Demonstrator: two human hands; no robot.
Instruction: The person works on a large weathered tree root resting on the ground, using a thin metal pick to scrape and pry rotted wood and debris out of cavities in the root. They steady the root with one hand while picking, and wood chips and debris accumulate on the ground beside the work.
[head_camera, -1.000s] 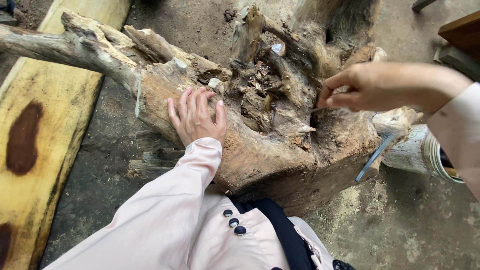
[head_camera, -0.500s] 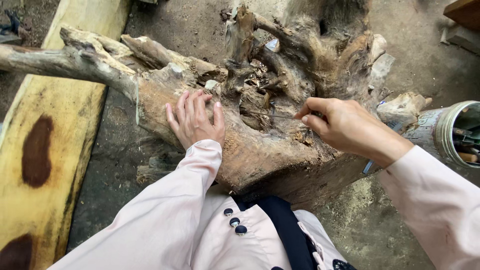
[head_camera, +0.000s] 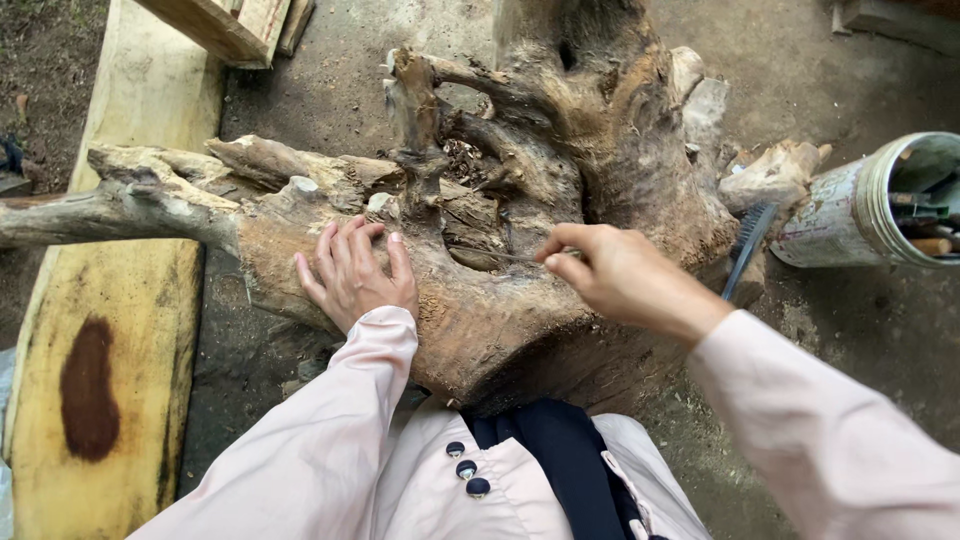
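Stump (head_camera: 520, 300) is parked right in the middle on the dirt floor, gnarly roots sticking out every which way, one long root arm (head_camera: 120, 205) stretched off to the left. Left hand (head_camera: 352, 272) is laid flat and open on the stump's near face, fingers spread. Right hand (head_camera: 625, 278) is pinched shut around a thin metal pick (head_camera: 497, 256), whose tip is poked into a hollow in the wood. Knobby upright root bits (head_camera: 415, 110) are crowded just behind that hollow, so the spot is pretty hemmed in.

Off to the left, a big yellowish wood slab (head_camera: 110, 350) with a dark brown patch is laid flat. On the right, a grubby can (head_camera: 850, 215) is tipped on its side with tools stuffed inside, and a dark brush (head_camera: 748, 245) is leaned against the stump just beside it. Timber offcuts (head_camera: 235, 25) are seen at the top left.
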